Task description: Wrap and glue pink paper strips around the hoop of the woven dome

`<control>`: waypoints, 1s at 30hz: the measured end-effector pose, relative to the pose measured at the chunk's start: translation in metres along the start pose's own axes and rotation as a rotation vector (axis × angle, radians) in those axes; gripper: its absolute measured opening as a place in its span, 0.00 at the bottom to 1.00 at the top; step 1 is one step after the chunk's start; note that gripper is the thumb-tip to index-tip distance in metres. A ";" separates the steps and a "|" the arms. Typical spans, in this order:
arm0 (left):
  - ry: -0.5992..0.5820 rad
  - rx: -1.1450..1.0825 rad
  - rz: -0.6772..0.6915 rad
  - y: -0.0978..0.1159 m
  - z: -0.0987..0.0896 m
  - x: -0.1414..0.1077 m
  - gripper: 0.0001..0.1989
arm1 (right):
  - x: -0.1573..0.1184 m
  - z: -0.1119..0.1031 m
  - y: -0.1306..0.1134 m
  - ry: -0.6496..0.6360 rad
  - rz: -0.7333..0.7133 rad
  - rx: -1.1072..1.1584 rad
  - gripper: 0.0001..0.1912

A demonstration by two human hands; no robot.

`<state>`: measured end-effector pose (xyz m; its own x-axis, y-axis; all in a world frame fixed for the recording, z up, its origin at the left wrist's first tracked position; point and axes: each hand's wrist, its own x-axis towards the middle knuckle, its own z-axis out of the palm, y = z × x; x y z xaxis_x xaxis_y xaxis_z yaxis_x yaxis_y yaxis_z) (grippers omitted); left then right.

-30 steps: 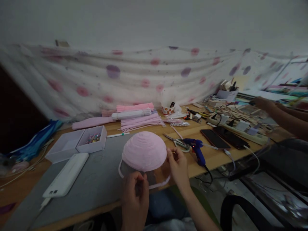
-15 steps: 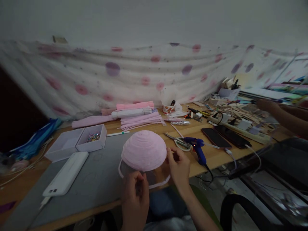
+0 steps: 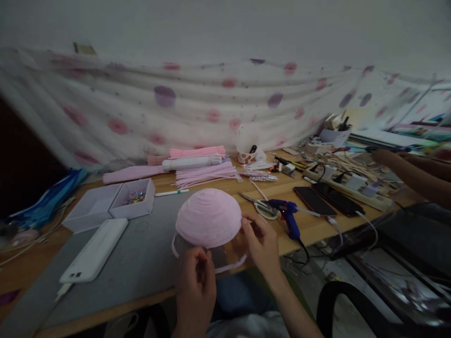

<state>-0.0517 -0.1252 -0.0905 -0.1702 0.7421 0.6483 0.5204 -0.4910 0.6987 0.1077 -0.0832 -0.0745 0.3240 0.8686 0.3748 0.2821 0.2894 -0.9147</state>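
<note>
In front of me, at the table's front edge, is a dome covered in rounds of pale pink fuzzy strip. Its lower part is clear plastic, with a pale pink band along the rim. My left hand is closed in a pinch at the near left of the clear part; its fingertips are partly hidden. At the dome's right side, my right hand has thumb and index finger pressed together on the edge of the pink covering. A blue glue gun and scissors lie to the right.
A white box with small colourful beads and a white power bank are at left. Bundled pink and white stems lie behind. Phones and a power strip are at right, near another person's arm.
The view has shifted slightly, so most things sit a little further left and higher. Both hands stay at the dome in nearly the same pose.
</note>
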 end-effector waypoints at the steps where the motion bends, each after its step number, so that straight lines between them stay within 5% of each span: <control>1: -0.008 0.001 0.008 -0.001 0.000 0.000 0.06 | 0.001 0.000 0.000 -0.012 0.021 0.023 0.12; 18: -0.043 -0.001 -0.024 -0.013 -0.001 -0.009 0.05 | 0.017 -0.009 0.008 -0.256 0.300 0.349 0.23; 30: -0.014 -0.070 -0.201 -0.016 0.007 -0.024 0.06 | 0.019 -0.011 0.017 -0.405 0.285 0.384 0.23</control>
<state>-0.0504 -0.1315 -0.1192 -0.2529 0.8344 0.4897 0.4177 -0.3624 0.8332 0.1286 -0.0657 -0.0814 -0.0509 0.9946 0.0902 -0.1342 0.0827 -0.9875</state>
